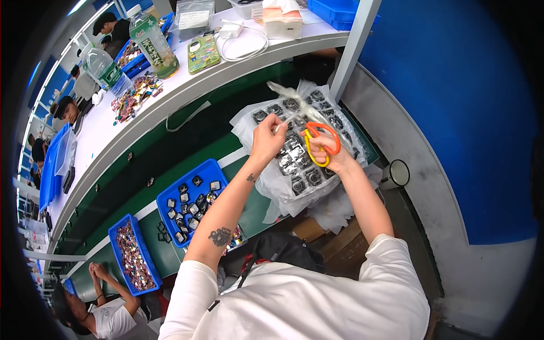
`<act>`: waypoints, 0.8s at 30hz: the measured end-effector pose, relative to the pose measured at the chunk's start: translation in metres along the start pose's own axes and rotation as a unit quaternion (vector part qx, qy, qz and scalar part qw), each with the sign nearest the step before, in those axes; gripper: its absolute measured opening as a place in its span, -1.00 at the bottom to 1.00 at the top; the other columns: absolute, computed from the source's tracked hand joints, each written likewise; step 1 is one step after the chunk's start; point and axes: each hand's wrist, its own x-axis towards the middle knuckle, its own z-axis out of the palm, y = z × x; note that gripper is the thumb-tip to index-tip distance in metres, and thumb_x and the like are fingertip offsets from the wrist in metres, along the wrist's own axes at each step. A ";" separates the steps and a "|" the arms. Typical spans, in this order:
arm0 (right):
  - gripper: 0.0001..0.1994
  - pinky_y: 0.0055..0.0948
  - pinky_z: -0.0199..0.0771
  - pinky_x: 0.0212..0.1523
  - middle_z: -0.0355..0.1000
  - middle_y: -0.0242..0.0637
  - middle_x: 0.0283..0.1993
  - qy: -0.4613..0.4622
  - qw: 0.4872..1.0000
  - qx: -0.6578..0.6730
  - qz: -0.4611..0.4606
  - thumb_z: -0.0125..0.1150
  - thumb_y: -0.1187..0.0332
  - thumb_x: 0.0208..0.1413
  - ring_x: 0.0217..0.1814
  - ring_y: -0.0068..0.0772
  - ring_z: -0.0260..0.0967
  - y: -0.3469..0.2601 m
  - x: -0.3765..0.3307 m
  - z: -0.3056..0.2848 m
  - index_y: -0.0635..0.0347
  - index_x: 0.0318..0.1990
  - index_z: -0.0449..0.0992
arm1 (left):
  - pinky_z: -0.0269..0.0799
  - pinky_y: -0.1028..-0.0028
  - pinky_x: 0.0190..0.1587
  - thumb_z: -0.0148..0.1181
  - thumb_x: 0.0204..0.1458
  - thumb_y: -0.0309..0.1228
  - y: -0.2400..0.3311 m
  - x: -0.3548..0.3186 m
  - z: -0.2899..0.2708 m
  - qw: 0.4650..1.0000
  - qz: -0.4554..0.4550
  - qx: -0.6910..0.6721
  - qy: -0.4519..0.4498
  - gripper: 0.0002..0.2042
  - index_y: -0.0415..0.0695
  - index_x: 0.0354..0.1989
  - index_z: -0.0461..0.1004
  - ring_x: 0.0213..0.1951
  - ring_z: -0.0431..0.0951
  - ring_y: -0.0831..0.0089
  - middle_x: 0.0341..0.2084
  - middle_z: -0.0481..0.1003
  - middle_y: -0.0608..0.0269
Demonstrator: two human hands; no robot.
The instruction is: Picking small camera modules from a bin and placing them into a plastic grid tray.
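My right hand [330, 152] is closed round a pair of scissors [338, 139] with orange and yellow handles; the blades are hard to make out. Close beside it, my left hand [268, 139] pinches a strip of clear plastic film [292, 118]. Both hands are over a tray of black, watch-like parts [313, 177], laid in rows and wrapped in a crinkled clear plastic bag [249, 122]. Bunched film stands up from the bag's far side, beyond my hands.
Left of the bag, a blue bin [164, 199] holds black square parts. Another blue bin [116, 238] is full of small colourful pieces, near a co-worker [113, 317]. On the raised shelf stand bottles [153, 48], a phone [203, 54] and tissues [282, 20]. A post [354, 51] rises at right.
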 end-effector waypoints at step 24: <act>-0.57 -0.26 0.46 -0.23 0.53 -0.10 -0.38 0.430 0.473 -0.669 -0.379 0.34 0.06 -0.24 -0.30 -0.12 0.51 -0.239 0.138 0.065 0.07 -0.19 0.60 | 0.41 0.45 -0.19 0.18 -0.05 -0.45 -0.063 -0.200 -0.082 0.988 -0.127 0.066 0.053 -0.88 -0.26 -0.41 0.47 -0.36 0.52 0.49 -0.50 0.52 0.23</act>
